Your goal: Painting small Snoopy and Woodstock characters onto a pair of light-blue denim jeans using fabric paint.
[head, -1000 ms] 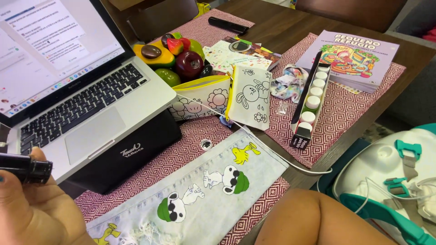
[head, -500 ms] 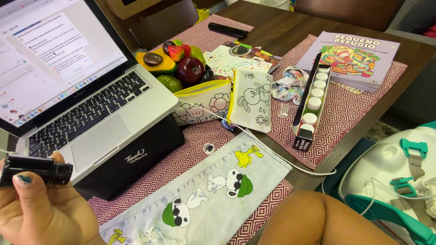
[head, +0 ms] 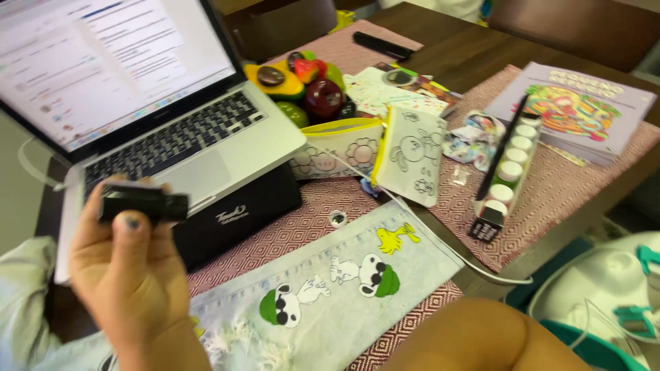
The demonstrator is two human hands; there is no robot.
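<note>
One hand in view — left hand (head: 127,275) raised, fingers pinching small black cylindrical tube (head: 143,204) held sideways, above open laptop (head: 179,137) edge. Right hand unseen. Printed denim cloth (head: 330,288) on bench — paint-pot box (head: 505,172) beyond.

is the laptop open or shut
Open: the laptop has its lid raised, its screen lit with a page, and its keyboard bare.

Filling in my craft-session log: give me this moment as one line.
left hand: holds small black tube | right hand: out of view | below: denim cloth with cartoon dogs | behind: open laptop
</note>
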